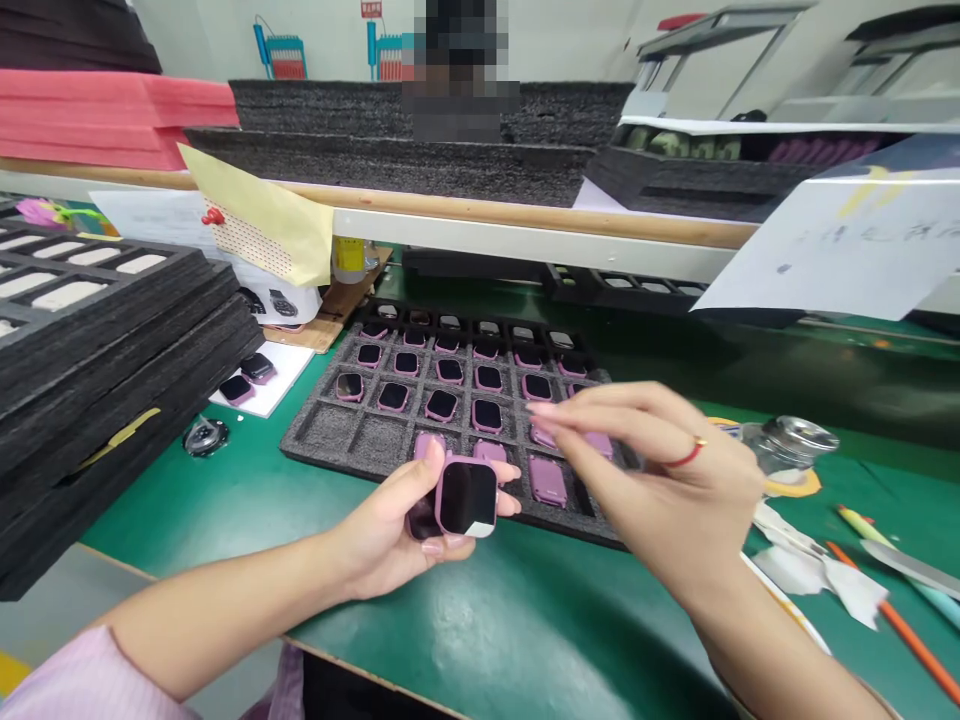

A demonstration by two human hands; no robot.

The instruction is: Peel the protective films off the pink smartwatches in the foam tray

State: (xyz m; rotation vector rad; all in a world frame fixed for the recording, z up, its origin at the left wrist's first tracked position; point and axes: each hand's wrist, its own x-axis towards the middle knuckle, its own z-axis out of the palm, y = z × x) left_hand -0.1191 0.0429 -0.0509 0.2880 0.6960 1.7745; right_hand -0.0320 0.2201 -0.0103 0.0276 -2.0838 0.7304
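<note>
My left hand [405, 520] is closed around a purple smartwatch case [466, 494] with its black screen facing up. A pale patch shows at the screen's lower corner. A second watch case [424, 515] is partly covered in the same hand. My right hand [660, 470] hovers over the right side of a black foam tray [322, 440], thumb and forefinger pinched together. Whether anything small is between those fingertips cannot be made out. Purple watch cases fill many compartments; some lie screen up, and a purple case [547, 482] near the front lies back up.
Stacked foam trays [135, 400] stand at the left, beside a round black watch [205, 437] and two cases on white paper [281, 380]. At the right are a glass jar [787, 445], crumpled tissue [817, 565], an orange pen [915, 645] and a blade. A shelf edge [525, 230] crosses behind.
</note>
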